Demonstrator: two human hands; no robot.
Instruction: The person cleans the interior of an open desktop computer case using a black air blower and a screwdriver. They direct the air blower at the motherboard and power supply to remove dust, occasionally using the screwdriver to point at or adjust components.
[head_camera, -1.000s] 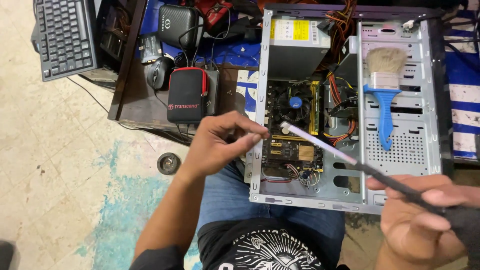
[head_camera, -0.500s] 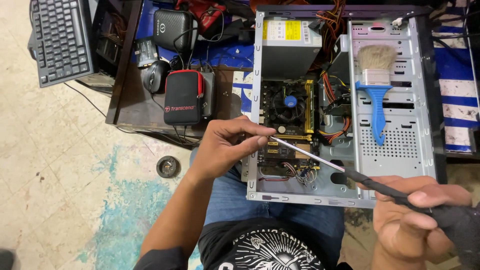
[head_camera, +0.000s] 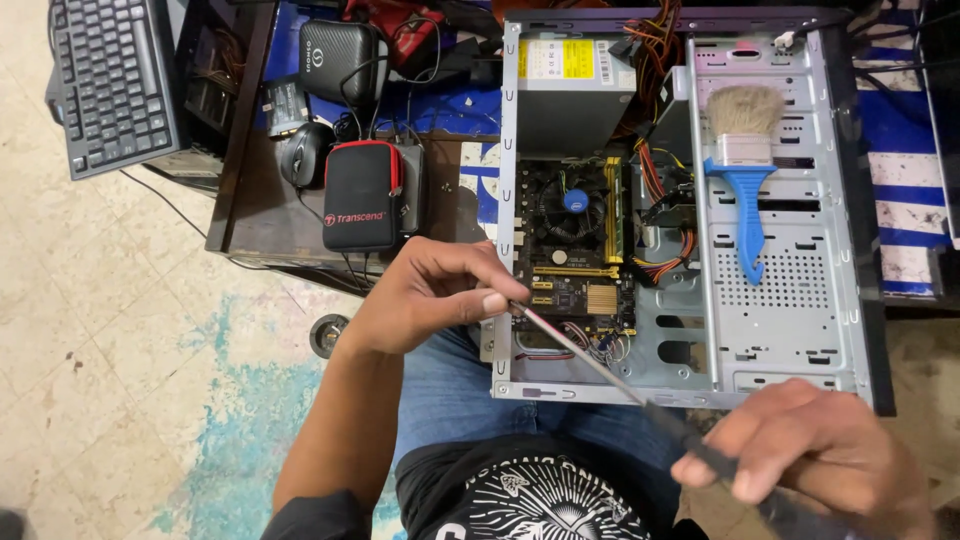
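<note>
Head view | right hand (head_camera: 815, 450) grips screwdriver (head_camera: 610, 375) handle, partly cut off | left hand (head_camera: 430, 295) fingers pinch shaft; tip hidden.

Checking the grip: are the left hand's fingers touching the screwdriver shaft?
Touching. The head view shows the left hand pinching the screwdriver shaft near its tip.

We found the open computer case (head_camera: 850, 330) free over its perforated metal wall; a blue-handled brush (head_camera: 745, 170) lay across the upper part; orange and yellow cables (head_camera: 662, 215) crowded the gap beside the motherboard (head_camera: 575, 250); the long screwdriver (head_camera: 590, 360) barred the lower left corner diagonally.
</note>
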